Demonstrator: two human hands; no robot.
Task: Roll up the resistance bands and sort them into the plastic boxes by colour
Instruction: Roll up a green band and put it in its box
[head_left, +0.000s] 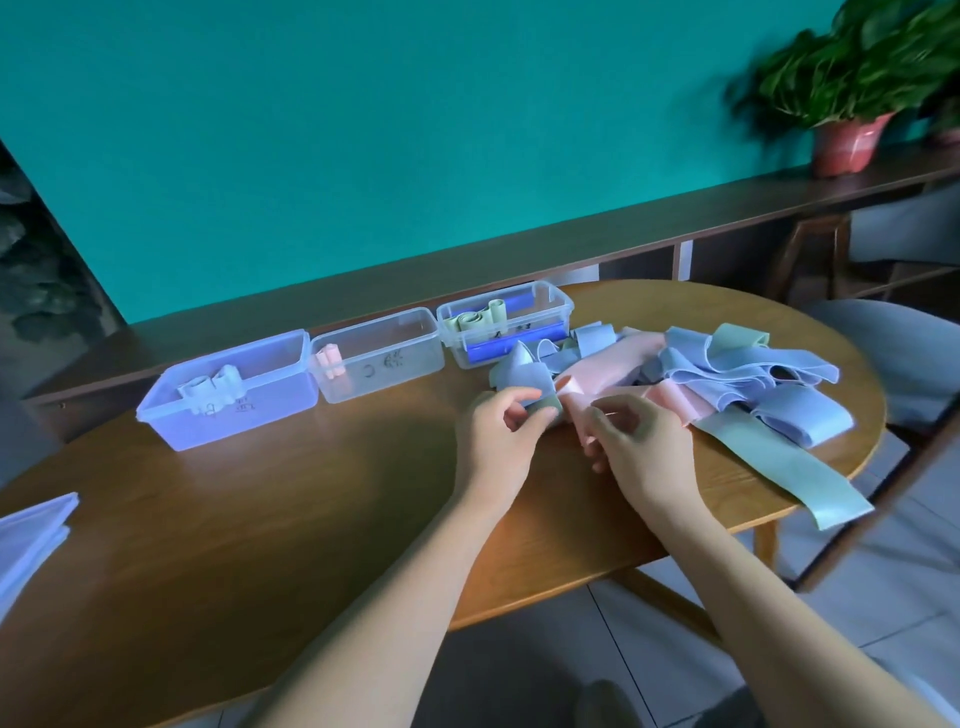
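A tangled heap of pale blue, pink and green resistance bands (727, 374) lies on the right half of the wooden table (260, 519). My left hand (498, 441) pinches a green band end (548, 404) at the heap's near left edge. Beside it my right hand (639, 447) pinches a pink band (675, 400). Three plastic boxes stand in a row behind: the left box (228, 395) with pale rolls, the middle box (379, 353) with a pink roll, the right box (504, 322) with green rolls and blue bands.
A long green band (779, 467) hangs over the table's right edge. Folded pale cloth (31, 535) sits at the near left. A dark shelf (571, 244) runs along the teal wall, with a potted plant (852, 93) on it. A grey chair (883, 338) stands to the right.
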